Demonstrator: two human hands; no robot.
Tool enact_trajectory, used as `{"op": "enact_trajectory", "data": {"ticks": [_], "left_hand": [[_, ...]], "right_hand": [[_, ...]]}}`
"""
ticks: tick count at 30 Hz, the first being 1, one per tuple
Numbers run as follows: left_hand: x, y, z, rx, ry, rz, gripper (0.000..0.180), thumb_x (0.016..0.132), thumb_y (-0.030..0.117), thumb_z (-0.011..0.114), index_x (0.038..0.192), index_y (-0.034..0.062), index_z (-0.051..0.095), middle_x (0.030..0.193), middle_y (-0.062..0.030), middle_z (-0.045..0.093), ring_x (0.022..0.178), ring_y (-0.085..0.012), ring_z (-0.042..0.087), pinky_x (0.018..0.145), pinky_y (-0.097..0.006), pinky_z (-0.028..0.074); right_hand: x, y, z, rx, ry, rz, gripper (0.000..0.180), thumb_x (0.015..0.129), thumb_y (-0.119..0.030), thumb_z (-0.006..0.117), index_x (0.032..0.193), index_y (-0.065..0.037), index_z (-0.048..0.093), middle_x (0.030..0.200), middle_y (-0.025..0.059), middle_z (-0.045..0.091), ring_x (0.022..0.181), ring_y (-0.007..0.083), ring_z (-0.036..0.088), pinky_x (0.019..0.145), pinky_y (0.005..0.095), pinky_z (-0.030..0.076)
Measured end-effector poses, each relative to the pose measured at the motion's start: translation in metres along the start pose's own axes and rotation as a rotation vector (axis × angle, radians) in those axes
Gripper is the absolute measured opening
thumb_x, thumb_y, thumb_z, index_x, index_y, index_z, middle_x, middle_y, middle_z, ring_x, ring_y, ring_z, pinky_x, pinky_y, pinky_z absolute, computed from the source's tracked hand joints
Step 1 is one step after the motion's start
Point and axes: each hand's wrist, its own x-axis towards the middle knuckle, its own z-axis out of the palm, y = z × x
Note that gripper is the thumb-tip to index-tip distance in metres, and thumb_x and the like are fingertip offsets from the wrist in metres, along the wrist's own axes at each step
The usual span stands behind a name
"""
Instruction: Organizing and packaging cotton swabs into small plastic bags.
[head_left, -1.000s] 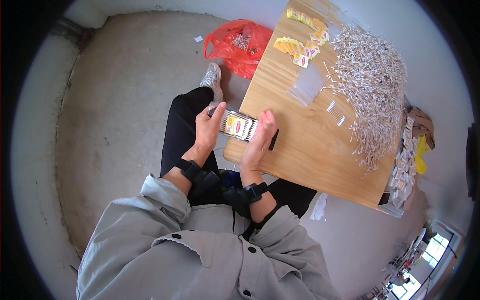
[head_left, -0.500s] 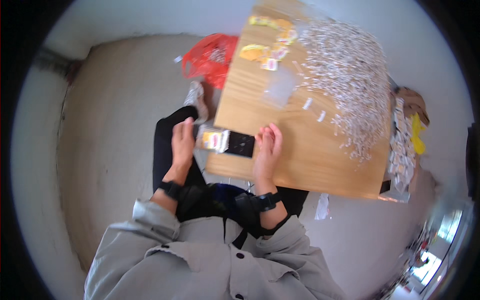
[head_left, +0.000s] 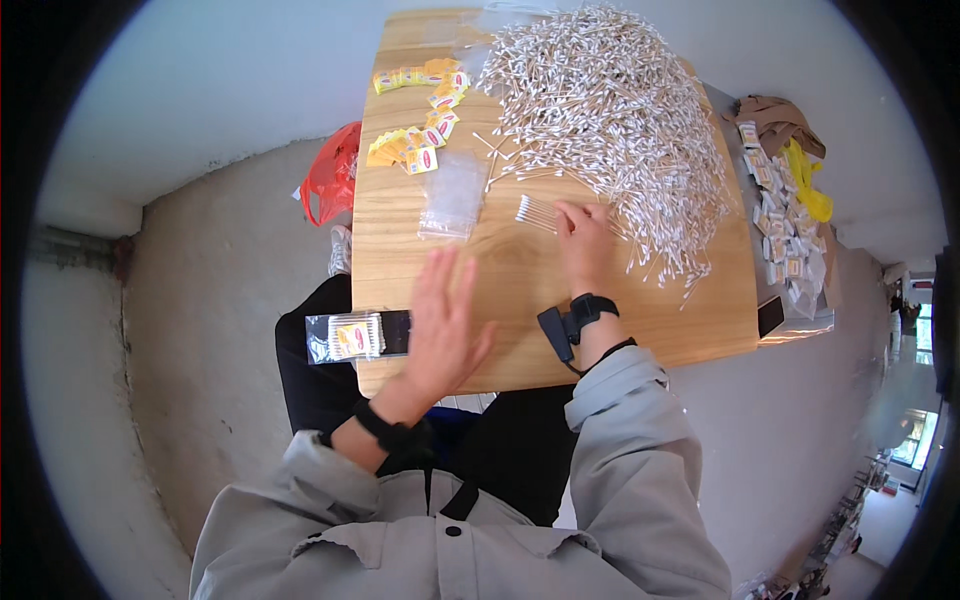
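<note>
My right hand [head_left: 587,247] is over the table, fingertips closed on the right end of a short row of cotton swabs [head_left: 537,212] lying side by side. My palm hides the rest of that row. My left hand [head_left: 445,325] hovers above the near left part of the table, fingers stretched out and holding nothing. Beside it, a clear packet of cotton swabs with a yellow card [head_left: 350,338] lies on a flat black object [head_left: 396,331] at the table's left edge. A large heap of loose cotton swabs [head_left: 610,110] covers the far right of the table.
Empty clear bags [head_left: 452,200] lie left of the heap, with yellow cards [head_left: 423,160] fanned out beyond. A red plastic bag [head_left: 330,178] is on the floor at left. Filled packets [head_left: 778,215] and a yellow bag [head_left: 806,182] sit beyond the wooden table's [head_left: 640,325] right edge.
My left hand has left the packet's side and moved right, over the table. My right hand has reached forward to the row of swabs. The whole view has shifted.
</note>
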Motion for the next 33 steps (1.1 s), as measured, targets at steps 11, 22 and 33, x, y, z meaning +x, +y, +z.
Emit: {"op": "enact_trajectory", "data": {"ticks": [11,22,33], "left_hand": [[0.05,-0.013,0.092,0.2,-0.199,0.151,0.092,0.078,0.047,0.067,0.144,-0.0036,0.028,0.153,-0.0197,0.024,0.144,-0.0314,0.021,0.115,-0.047,0.018],[-0.017,0.032,0.07,0.21,-0.368,0.068,0.104,0.07,0.055,0.07,0.144,-0.0052,0.027,0.153,-0.02,0.025,0.143,-0.0319,0.022,0.115,-0.045,0.019],[0.019,0.017,0.093,0.298,-0.291,0.149,0.103,0.071,0.064,0.062,0.145,-0.0006,0.03,0.154,-0.0156,0.024,0.145,-0.0277,0.018,0.116,-0.048,0.014]], "right_hand": [[-0.056,0.007,-0.017,0.238,-0.071,-0.199,0.021,0.084,-0.006,0.063,0.105,-0.005,0.066,0.102,0.0158,0.054,0.089,0.0302,0.057,0.077,0.0392,0.049],[-0.021,0.038,-0.04,-0.11,0.041,0.061,0.027,0.083,-0.007,0.063,0.109,-0.004,0.06,0.104,0.0166,0.054,0.08,0.0325,0.061,0.072,0.04,0.051],[-0.084,0.003,-0.04,0.38,-0.146,0.02,0.02,0.086,-0.002,0.059,0.106,-0.004,0.062,0.091,0.0129,0.057,0.08,0.0258,0.06,0.066,0.0365,0.05]]}}
